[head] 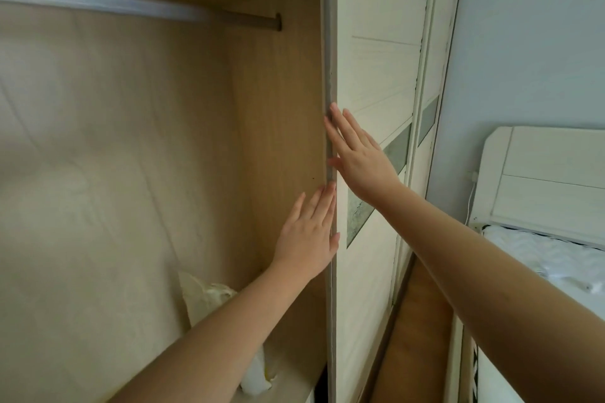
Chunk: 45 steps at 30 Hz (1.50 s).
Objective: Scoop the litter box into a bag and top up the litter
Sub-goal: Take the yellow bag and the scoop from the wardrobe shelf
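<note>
Standing at an open wardrobe, I take its sliding door (370,75) as my marker, since both of my hands meet at its grey leading edge. Far to the left of the door, high inside the wardrobe, a metal hanging rail (131,6) runs across and ends in a socket on the brown side panel (278,108) just left of the door's edge. Below that, low in the wardrobe and left of the door, a pale crumpled plastic bag (203,294) sits on the wardrobe floor, partly hidden behind my left forearm; I cannot tell what is in it. My left hand (309,232) lies flat along the door's edge from the wardrobe side, fingers straight and together, gripping nothing. My right hand (357,157) is a little higher on the same edge, palm against the door's white front, fingers straight with the tips reaching the grey strip, also holding nothing. Right of the door, a second white panel (425,114) with a grey inlay stands behind it. Further right comes a pale blue wall (530,42), then a white headboard (543,173) with a cable beside it, and white bedding (537,255) beneath. No litter box or scoop appears anywhere around the door.
</note>
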{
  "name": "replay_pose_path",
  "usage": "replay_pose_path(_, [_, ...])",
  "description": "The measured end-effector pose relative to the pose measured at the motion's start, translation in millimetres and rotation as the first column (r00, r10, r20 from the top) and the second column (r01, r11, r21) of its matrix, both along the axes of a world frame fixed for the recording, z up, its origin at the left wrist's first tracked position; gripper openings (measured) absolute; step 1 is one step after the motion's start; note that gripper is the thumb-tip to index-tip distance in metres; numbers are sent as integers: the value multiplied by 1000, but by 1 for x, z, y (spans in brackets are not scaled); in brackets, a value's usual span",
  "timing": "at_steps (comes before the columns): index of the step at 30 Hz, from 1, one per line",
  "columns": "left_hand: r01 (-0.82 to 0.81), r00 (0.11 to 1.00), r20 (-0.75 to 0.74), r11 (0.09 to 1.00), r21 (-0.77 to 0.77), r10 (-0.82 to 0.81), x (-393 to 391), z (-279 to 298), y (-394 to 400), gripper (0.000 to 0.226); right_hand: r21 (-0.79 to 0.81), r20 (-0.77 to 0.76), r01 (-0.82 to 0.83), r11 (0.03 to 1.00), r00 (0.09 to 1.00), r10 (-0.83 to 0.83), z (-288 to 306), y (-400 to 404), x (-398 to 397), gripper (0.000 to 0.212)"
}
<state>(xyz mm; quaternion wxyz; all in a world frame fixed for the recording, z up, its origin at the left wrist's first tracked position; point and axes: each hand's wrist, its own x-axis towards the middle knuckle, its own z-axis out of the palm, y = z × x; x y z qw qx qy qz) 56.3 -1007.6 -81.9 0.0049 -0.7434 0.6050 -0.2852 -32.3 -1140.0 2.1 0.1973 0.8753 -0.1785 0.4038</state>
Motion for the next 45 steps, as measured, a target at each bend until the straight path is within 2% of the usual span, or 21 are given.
replay_pose_path(6, [4,1000,9,998,69,-5,-1,18,-30,73,68,-22,61,996,998,-60,2,-24,2,72])
replay_pose_path(12, [4,1000,5,997,77,-5,2,15,-30,73,72,-44,144,987,989,-141,0,-22,4,67])
replay_pose_path(17, [12,995,-96,998,58,-7,20,7,-6,73,145,5,205,968,978,-208,1,1,9,67])
replay_pose_path(21, [-61,991,-122,998,24,63,40,-2,34,75,214,93,176,961,976,-199,-5,27,19,64])
replay_pose_path(28, [-251,964,-107,967,-48,245,82,-17,116,72,265,124,-34,964,992,0,-41,71,68,56])
replay_pose_path(35, [-519,853,-143,843,-140,502,116,-47,202,62,303,104,-260,917,965,239,-75,124,127,52])
replay_pose_path(41, [-720,680,-304,685,-105,668,132,-94,265,62,391,94,-388,834,919,384,-118,196,171,50])
replay_pose_path(45, [-791,571,-431,610,-58,699,143,-134,286,62,420,64,-425,802,895,441,-145,234,192,50])
